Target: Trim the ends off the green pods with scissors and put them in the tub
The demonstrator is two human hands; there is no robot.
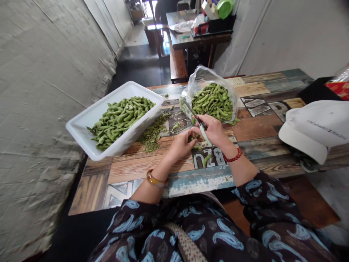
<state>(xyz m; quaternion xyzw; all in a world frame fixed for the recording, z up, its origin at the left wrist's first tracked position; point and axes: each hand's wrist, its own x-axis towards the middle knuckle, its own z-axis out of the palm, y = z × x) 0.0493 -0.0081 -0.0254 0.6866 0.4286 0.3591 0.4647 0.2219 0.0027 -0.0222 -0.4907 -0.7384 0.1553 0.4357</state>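
Note:
Both of my hands meet over the middle of the table. In my right hand (pixel 214 131) is a pair of scissors (pixel 204 134) with pale green handles, its dark blades pointing up and to the left. My left hand (pixel 180 146) is closed on green soybean pods (pixel 191 138), partly hidden by the fingers. Just beyond my right hand, a clear plastic bag (pixel 200 74) lies open and full of pods (pixel 214 100). At the left, a white plastic tub (pixel 131 85) holds a heap of pods (pixel 122 118). A single pod (pixel 206 161) lies near my wrists.
Small green trimmings (pixel 151 136) are piled beside the tub on the patchwork wood-print table (pixel 136 169). A white cap (pixel 313 127) rests at the right end, close to a red box (pixel 339 87). A rough wall (pixel 40 91) runs along the left. Another table (pixel 180 18) stands farther back.

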